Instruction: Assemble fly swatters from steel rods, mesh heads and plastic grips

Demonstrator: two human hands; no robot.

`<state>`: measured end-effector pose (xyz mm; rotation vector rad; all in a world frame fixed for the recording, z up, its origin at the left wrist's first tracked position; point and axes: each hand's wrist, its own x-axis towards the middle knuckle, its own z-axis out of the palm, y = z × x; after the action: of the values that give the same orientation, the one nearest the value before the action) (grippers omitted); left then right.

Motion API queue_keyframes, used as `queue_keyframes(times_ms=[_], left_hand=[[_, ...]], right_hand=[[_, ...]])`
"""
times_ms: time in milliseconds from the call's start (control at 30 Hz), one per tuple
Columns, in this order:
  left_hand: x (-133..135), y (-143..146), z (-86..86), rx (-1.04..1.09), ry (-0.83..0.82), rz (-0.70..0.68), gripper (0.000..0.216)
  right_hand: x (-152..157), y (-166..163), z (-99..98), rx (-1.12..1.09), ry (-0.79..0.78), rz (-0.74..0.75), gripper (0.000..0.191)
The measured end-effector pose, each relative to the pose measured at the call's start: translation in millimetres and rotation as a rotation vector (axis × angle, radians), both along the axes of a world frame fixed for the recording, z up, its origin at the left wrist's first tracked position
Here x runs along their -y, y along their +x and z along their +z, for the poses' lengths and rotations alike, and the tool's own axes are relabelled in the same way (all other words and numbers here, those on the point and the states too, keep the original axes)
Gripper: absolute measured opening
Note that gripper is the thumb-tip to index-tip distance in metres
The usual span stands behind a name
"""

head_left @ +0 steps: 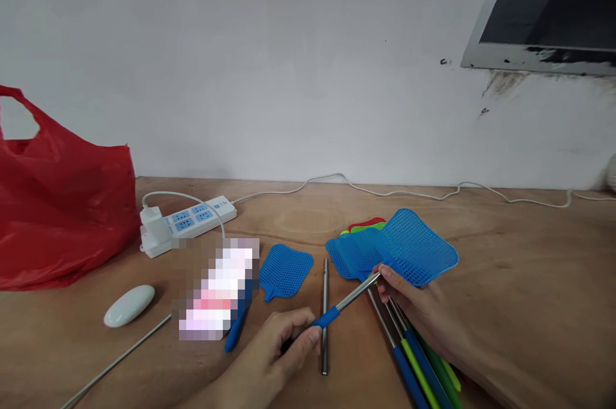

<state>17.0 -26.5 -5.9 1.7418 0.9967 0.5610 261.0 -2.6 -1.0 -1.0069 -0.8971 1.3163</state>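
Note:
My left hand point(282, 351) is closed around the blue grip of a fly swatter point(357, 292) with a metal rod. At the rod's other end, my right hand point(414, 300) pinches the neck where the blue mesh head joins. The swatter slants up to the right. Under it lies a loose metal rod point(325, 329), left of which rests a separate blue mesh head point(285, 271). A blue handle point(235, 329) lies farther left, partly covered by a blurred-out patch. Beneath my right hand is a pile of several fly swatters point(411, 364) with blue and green grips; red and green heads show behind.
A red plastic bag point(67, 203) stands at the left. Beside it is a white power strip point(192, 219) with a plugged-in charger; its cord point(298, 189) runs along the wall. A white oval object point(129, 306) and a pixelated bright rectangle point(219, 290) lie nearer.

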Motion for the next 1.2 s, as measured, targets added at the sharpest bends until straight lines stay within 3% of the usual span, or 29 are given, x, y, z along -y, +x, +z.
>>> queue_keyframes(times_ms=[233,400,500,600,700,800,1000,1200], left_hand=[[-0.8,3.1,0.2,0.033,-0.033,-0.01,0.049],[1.1,6.2,-1.6,0.024,-0.067,-0.029,0.047],[3.2,3.6,4.1,-0.071,0.116,-0.016,0.044],[-0.7,-4.6,9.2,-0.155,0.39,0.062,0.033],[-11.8,-15.3,8.2,-0.353,0.609,0.106,0.025],[-22.3,-21.6,4.5,-0.608,0.81,0.167,0.027],[-23.3,-17.3,2.8,-0.902,0.919,0.134,0.025],[-18.3,-15.1,0.7,-0.914,0.935,0.125,0.025]], right_hand=[[-2.5,1.6,3.2,0.076,0.044,0.007,0.028],[-1.1,-0.7,9.3,0.062,0.046,0.181,0.034],[-2.4,0.2,9.4,0.024,-0.01,0.222,0.038],[-8.7,6.3,7.2,0.03,-0.04,0.107,0.042],[-14.9,13.9,5.4,0.156,-0.067,0.029,0.045],[-16.5,16.1,5.1,0.35,-0.082,0.054,0.046],[-16.2,10.6,3.4,0.613,-0.028,0.127,0.043],[-16.8,11.1,0.0,0.57,-0.083,0.2,0.062]])
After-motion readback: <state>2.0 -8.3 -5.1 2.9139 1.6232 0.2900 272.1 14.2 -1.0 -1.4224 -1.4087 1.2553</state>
